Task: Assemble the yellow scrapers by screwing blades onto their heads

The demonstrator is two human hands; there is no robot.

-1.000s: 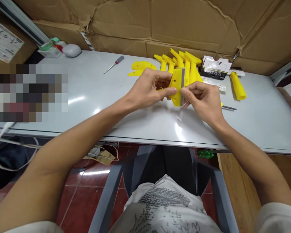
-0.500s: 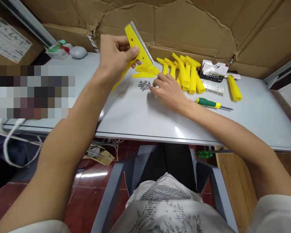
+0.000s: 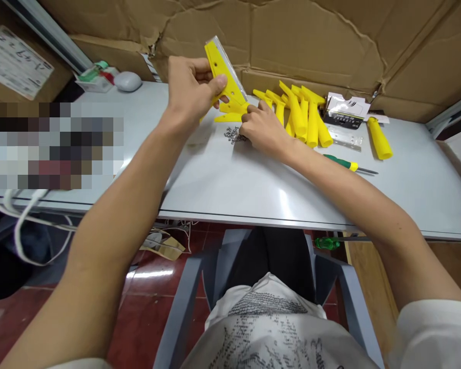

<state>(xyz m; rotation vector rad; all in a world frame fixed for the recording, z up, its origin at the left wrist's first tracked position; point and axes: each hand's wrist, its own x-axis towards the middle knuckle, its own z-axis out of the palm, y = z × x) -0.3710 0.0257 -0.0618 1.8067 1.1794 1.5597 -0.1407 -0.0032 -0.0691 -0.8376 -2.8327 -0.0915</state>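
My left hand [image 3: 195, 87] is closed round a yellow scraper [image 3: 225, 69], raised above the table with its wide head tilted up. A metal blade strip [image 3: 231, 65] runs along the head's edge, and small holes show in the yellow plastic. At the pile of small screws [image 3: 233, 135], my right hand [image 3: 265, 125] has its fingers curled down and drawn together. Its fingertips are partly hidden, so anything pinched there cannot be made out. Flat yellow scraper plates [image 3: 228, 117] lie just behind the screws. Right of that hand rests a heap of yellow scraper handles [image 3: 301, 115].
A green and yellow screwdriver [image 3: 343, 163] lies right of my right forearm. Behind it are clear-wrapped blades [image 3: 346, 138], a black and white box [image 3: 346, 110] and a lone yellow handle [image 3: 379, 138]. Cardboard [image 3: 307, 46] walls the back. A white mouse [image 3: 127, 81] sits far left.
The view has shifted slightly, moving everything a little to the right. My right fingers have come further over the screw pile. The scraper stays held up in my left hand.
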